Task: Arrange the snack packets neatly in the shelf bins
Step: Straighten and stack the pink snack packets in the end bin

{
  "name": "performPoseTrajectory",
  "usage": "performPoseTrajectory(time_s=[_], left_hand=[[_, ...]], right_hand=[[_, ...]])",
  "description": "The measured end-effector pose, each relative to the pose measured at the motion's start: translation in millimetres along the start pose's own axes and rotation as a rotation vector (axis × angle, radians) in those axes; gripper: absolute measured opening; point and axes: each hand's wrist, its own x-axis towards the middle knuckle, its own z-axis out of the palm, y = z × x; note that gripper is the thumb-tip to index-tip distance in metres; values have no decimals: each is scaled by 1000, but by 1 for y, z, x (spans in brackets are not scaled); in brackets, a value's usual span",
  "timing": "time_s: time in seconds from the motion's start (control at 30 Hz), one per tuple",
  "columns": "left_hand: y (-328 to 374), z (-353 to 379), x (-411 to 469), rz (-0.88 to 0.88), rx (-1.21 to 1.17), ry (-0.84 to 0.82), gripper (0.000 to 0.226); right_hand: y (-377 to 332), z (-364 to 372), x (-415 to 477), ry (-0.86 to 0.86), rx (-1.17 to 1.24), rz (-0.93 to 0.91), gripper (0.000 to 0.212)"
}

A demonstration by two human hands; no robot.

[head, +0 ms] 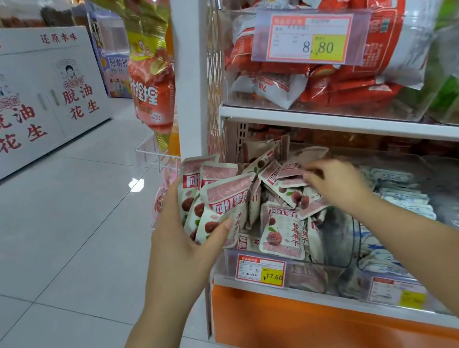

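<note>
My left hand (pixel 181 235) grips a stack of several pink-and-white snack packets (pixel 214 201), held upright at the left edge of the lower shelf bin (pixel 342 258). The thumb lies across the front packet. More of the same pink packets (pixel 282 230) lie in a loose heap inside that clear bin. My right hand (pixel 337 182) reaches into the heap from the right, and its fingertips pinch a pink packet (pixel 290 173) near the top of the pile.
Blue-and-white packets (pixel 401 198) fill the bin to the right. The shelf above holds a clear bin of red-and-white packets (pixel 326 78) with a price tag (pixel 307 38). Hanging snack bags (pixel 153 77) flank the shelf's white post. A white display stand (pixel 30 95) is on the tiled floor to the left.
</note>
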Motion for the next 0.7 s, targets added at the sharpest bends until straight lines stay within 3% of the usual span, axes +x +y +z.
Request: performPoseTrajectory(time_s=[0.1, 0.17, 0.23, 0.3, 0.37, 0.47, 0.57, 0.7], left_hand=[[1, -1, 1, 1, 0, 17, 82], [1, -2, 1, 10, 6, 13, 67], [0, -3, 2, 10, 19, 8, 63], [-1, -2, 3, 13, 36, 9, 69], [-2, -3, 3, 21, 36, 8, 71], [-1, -3, 2, 29, 26, 2, 66], [2, -4, 3, 28, 7, 4, 59], [4, -4, 3, 40, 4, -4, 55]], right_hand=[[0, -2, 6, -75, -69, 3, 34], [-7, -6, 2, 11, -31, -25, 34], [-19, -7, -8, 88, 49, -171, 30], [-34, -4, -17, -83, 209, -311, 23], [-47, 5, -22, -436, 271, -345, 21], [-48, 25, -14, -702, 39, -449, 37], [-47, 42, -11, -791, -197, -496, 53], [-45, 43, -15, -695, -270, -566, 28]])
